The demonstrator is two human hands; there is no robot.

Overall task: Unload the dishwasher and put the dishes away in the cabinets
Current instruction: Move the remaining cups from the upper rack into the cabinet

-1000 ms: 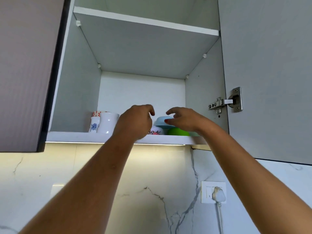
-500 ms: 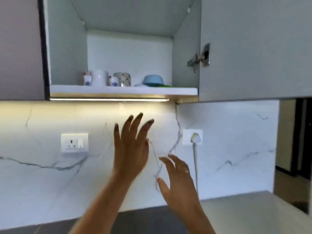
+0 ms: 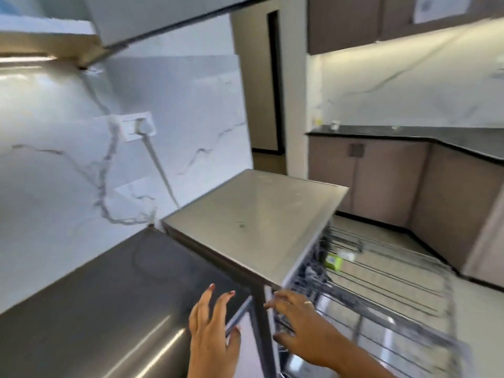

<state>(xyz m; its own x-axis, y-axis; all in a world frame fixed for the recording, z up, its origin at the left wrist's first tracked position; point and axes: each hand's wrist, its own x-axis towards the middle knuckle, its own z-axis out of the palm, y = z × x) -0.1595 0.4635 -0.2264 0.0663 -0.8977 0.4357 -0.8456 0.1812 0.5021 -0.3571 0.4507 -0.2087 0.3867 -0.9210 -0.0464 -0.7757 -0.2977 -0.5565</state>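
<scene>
One white, grey-veined marble wall [image 3: 191, 105] is filling the left half of the view. The frame is smearing with motion blur, so fine detail is unreliable.

Below it, a dark grey stone countertop [image 3: 95, 296] is butting up against the steel-topped dishwasher [image 3: 259, 219]. Its dark wire rack [image 3: 381, 290] is sticking out to the right over the pale floor. The open wall cabinet [image 3: 49, 31] is just showing at top left, well apart from the rack.

- Left hand [image 3: 212, 336]: hovering over the countertop's front edge, fingers spread, holding nothing.
- Right hand [image 3: 302, 331]: hovering at the rack's near rim, fingers loosely extended, also empty. Contact with the rim is not resolvable.
- Rack contents: looking nearly bare. A small green box-like item [image 3: 334, 261] is sitting toward its back. Whether dishes are lying lower down, cannot tell.

Risks (judgement):
- Fingers could be snagging on wire tines if the hand is going in while the view is swinging.
- The protruding rack could be catching a shin.
- Wet crockery could be slipping from a one-handed grab.
</scene>
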